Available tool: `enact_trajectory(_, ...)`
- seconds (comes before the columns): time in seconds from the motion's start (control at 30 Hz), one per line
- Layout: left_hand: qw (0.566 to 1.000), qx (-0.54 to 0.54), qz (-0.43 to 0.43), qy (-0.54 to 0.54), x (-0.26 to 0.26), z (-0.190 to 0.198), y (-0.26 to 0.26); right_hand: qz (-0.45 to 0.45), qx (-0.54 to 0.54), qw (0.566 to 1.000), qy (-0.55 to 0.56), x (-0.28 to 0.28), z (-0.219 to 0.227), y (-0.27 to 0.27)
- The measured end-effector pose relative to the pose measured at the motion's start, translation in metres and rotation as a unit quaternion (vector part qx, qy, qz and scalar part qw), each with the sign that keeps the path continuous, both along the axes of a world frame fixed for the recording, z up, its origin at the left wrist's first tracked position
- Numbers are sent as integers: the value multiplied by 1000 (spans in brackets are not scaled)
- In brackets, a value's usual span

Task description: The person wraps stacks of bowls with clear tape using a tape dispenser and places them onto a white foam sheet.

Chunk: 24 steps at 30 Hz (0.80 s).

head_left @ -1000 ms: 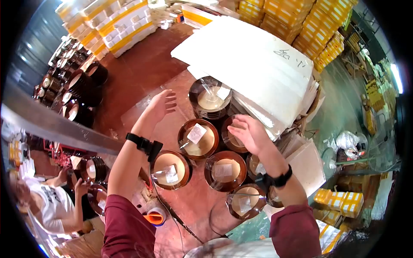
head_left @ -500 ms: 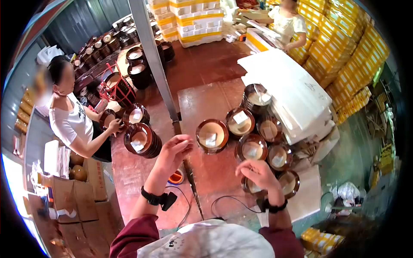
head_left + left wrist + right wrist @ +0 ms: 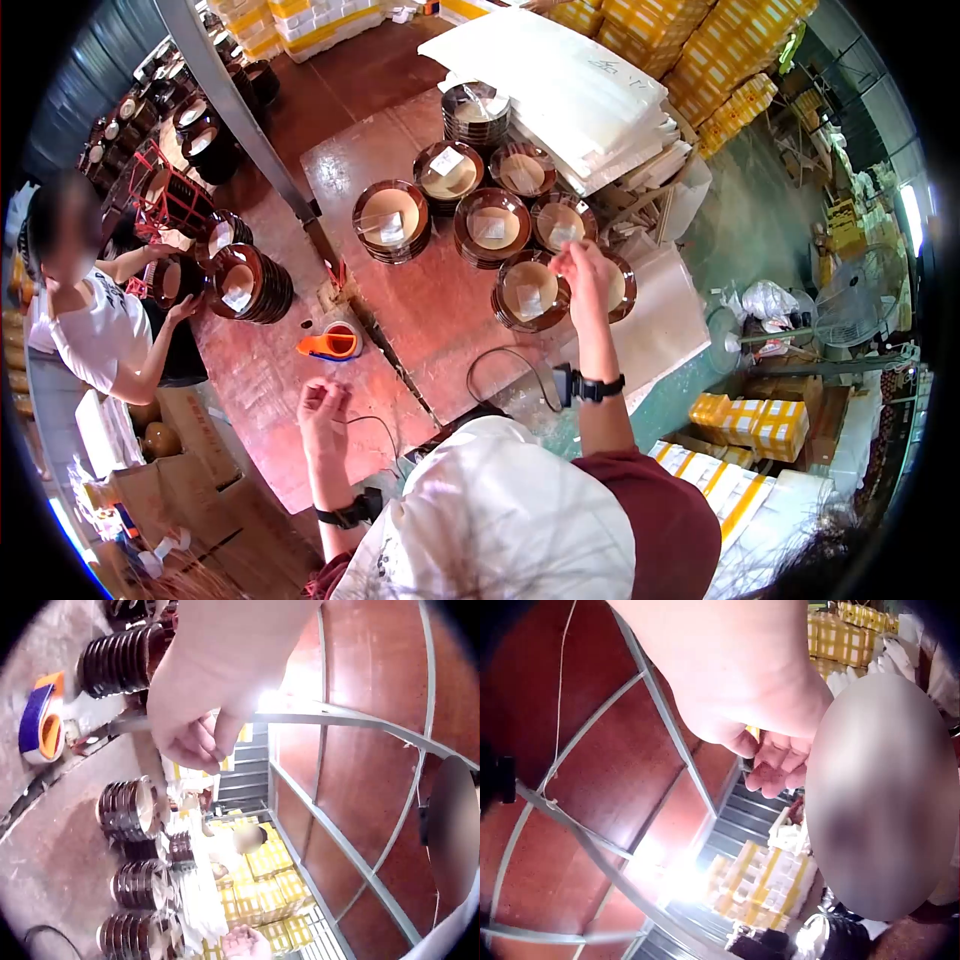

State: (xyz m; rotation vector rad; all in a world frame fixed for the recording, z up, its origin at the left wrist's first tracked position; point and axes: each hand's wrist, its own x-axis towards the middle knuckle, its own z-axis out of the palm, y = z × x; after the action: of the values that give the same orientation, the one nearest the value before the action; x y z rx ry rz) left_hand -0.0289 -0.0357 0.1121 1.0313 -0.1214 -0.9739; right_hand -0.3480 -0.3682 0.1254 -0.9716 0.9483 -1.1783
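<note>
My left hand (image 3: 323, 410) hovers over the near left table edge, its fingers loosely curled with nothing visible in them. In the left wrist view the same hand (image 3: 191, 727) hangs relaxed. My right hand (image 3: 583, 275) is raised and overlaps the front stack of brown glazed bowls (image 3: 528, 290); its fingers are loosely bent and hold nothing. The right wrist view shows those bent fingers (image 3: 776, 761) bare. More stacks of brown bowls (image 3: 390, 218), with pale insides, white paper slips and clear film, stand beyond the hands. An orange and blue tape dispenser (image 3: 335, 343) lies ahead of my left hand.
A person in a white shirt (image 3: 110, 330) handles a bowl at the left, beside more stacks (image 3: 250, 285). A metal post (image 3: 235, 100) rises at the table's joint. White foam sheets (image 3: 550, 80) lie at the far right. A black cable (image 3: 480, 370) loops near the front edge.
Both hands were raised over the bowl stacks. My left hand has drawn back toward my body and left; the right stays near the front stacks. The head view has swung about.
</note>
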Motion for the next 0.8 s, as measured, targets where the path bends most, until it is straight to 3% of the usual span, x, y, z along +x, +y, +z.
enact_trajectory(0.07, 998, 46, -10, 32, -28, 11, -5, 45, 10, 997, 65, -7, -3, 37)
enact_trajectory(0.13, 998, 25, -41, 36, -46, 11, -8, 153, 48, 985, 67, -2, -2, 78)
enact_trajectory(0.2, 996, 21, -84, 37, -63, 18, -15, 258, 19, 962, 82, 13, 1, 114)
enact_trajectory(0.27, 986, -62, -124, 90, -78, 31, -18, 320, -102, 926, 171, 36, 11, 148)
enact_trajectory(0.3, 981, -85, -141, 101, -84, 40, -18, 337, -200, 888, 239, 47, 40, 161)
enact_trajectory(0.37, 968, -129, -178, 121, -87, 55, -12, 332, -205, 892, 226, 67, 61, 184)
enact_trajectory(0.5, 953, -207, -168, 142, -83, 61, 20, 330, -186, 910, 165, 93, 59, 213)
enact_trajectory(0.6, 957, -211, -152, 125, -78, 66, 48, 334, -219, 900, 174, 106, 63, 234)
enact_trajectory(0.8, 977, -163, -138, -11, -68, 61, 108, 351, -233, 886, 195, 136, 57, 280)
